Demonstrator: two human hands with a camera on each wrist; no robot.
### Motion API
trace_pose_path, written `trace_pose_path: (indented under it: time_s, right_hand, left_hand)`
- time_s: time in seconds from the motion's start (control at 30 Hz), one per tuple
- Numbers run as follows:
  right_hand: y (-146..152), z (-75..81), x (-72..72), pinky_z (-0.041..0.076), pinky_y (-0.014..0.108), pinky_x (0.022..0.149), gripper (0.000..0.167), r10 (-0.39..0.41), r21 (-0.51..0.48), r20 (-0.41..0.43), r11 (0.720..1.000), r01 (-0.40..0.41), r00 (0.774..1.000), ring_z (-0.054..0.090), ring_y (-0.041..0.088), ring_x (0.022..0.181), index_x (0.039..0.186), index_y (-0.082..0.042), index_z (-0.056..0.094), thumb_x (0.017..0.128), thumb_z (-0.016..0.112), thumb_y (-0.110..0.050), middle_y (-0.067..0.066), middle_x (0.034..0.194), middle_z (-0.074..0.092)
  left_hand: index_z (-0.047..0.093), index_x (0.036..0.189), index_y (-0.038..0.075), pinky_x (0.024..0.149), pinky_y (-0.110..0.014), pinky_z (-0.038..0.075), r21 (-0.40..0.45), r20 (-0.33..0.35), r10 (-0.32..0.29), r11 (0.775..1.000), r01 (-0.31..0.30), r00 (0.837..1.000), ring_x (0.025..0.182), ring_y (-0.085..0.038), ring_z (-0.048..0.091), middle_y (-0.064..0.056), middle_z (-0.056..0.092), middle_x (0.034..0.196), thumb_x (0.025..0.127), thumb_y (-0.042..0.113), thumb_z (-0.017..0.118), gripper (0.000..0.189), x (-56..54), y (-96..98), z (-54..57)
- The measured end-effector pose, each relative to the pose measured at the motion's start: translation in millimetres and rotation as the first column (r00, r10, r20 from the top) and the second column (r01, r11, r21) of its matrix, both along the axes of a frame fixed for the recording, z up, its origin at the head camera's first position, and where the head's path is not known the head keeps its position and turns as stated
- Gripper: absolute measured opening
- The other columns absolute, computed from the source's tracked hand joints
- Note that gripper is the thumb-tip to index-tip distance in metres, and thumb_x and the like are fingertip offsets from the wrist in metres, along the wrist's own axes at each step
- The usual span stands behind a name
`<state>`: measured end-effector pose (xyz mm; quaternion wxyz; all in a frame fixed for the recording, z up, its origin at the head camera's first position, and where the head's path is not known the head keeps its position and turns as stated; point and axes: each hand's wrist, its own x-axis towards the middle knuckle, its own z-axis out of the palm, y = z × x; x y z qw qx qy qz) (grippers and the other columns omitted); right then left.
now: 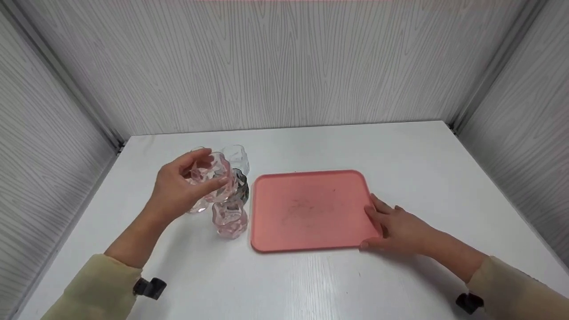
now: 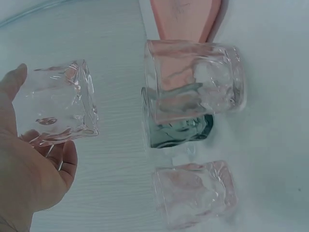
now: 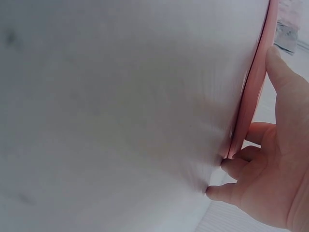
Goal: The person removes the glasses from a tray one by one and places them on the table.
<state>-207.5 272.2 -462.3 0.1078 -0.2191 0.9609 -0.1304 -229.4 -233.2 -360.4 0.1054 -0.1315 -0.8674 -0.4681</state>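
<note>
My left hand (image 1: 178,186) holds a clear, pink-tinted drinking glass (image 1: 218,178) with wavy sides, thumb on the near side and fingers behind. In the left wrist view this glass (image 2: 58,106) is raised apart from the others. Below and beside it stand a pink glass (image 1: 230,221), a dark green-grey glass (image 1: 242,189) and a clear glass (image 1: 236,156). More glass behind the hand is partly hidden. My right hand (image 1: 400,229) grips the right edge of a pink tray (image 1: 311,213), its thumb near the front corner. The tray lies flat beside the glasses.
The white table (image 1: 311,284) carries the tray and glasses. A grey wood-grain panel (image 1: 284,66) rises along the back, with similar panels at the left (image 1: 49,146) and right (image 1: 515,102). Black bands are worn at both sleeves.
</note>
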Motion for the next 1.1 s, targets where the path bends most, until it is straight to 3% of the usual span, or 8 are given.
trace_pose_path:
  time_s: [0.17, 0.4, 0.7, 0.87, 1.1]
  right_hand:
    - [-1, -1.2, 0.0, 0.043, 0.069, 0.110, 0.117, 0.001, 0.003, -0.002, 1.000, -0.001, 1.000, 0.042, 0.065, 0.138, 0.164, -0.005, 0.036, 0.086, 0.055, -0.089, 0.016, 0.175, 0.020]
    - [-1, 0.7, 1.0, 0.030, 0.069, 0.119, 0.115, 0.034, -0.029, -0.012, 0.999, -0.035, 0.999, 0.041, 0.042, 0.150, 0.163, 0.001, 0.036, 0.088, 0.059, -0.084, 0.020, 0.174, 0.019]
    - [1, 0.6, 2.7, 0.045, 0.067, 0.109, 0.115, 0.006, -0.017, -0.002, 1.000, -0.006, 1.000, 0.043, 0.070, 0.133, 0.164, -0.004, 0.037, 0.087, 0.057, -0.087, 0.016, 0.175, 0.019]
    - [0, 0.5, 2.2, 0.043, 0.068, 0.111, 0.117, -0.002, -0.003, 0.003, 1.000, 0.002, 1.000, 0.042, 0.066, 0.137, 0.164, -0.005, 0.036, 0.086, 0.056, -0.089, 0.016, 0.175, 0.019]
    - [-1, 2.8, 2.5, 0.043, 0.068, 0.111, 0.116, -0.001, -0.001, 0.005, 1.000, 0.001, 1.000, 0.042, 0.064, 0.138, 0.164, -0.004, 0.036, 0.086, 0.056, -0.088, 0.016, 0.175, 0.019]
  left_hand:
    - [0.061, 0.149, 0.013, 0.106, -0.027, 0.043, -0.001, 0.022, 0.054, 0.999, -0.054, 0.998, 0.134, -0.022, 0.056, -0.004, 0.069, 0.131, 0.089, 0.034, 0.089, 0.070, 11.3, -21.6, -9.1]
    - [0.059, 0.151, 0.011, 0.098, -0.019, 0.042, -0.030, 0.036, 0.086, 0.996, -0.085, 0.996, 0.132, -0.023, 0.057, -0.006, 0.069, 0.132, 0.089, 0.031, 0.089, 0.071, 22.1, -43.0, -23.1]
    - [0.059, 0.151, 0.012, 0.093, -0.021, 0.042, -0.069, 0.057, 0.140, 0.988, -0.136, 0.988, 0.128, -0.021, 0.054, -0.010, 0.068, 0.131, 0.089, 0.034, 0.089, 0.072, 30.2, -65.4, -32.8]
    - [0.059, 0.151, 0.010, 0.094, -0.018, 0.041, -0.084, 0.067, 0.165, 0.984, -0.159, 0.984, 0.129, -0.024, 0.054, -0.011, 0.068, 0.131, 0.089, 0.037, 0.089, 0.074, 33.9, -74.5, -40.5]
    - [0.057, 0.153, 0.012, 0.093, -0.010, 0.041, -0.094, 0.131, 0.189, 0.980, -0.178, 0.973, 0.136, -0.031, 0.053, -0.010, 0.068, 0.133, 0.088, 0.044, 0.088, 0.078, 37.5, -80.3, -54.0]
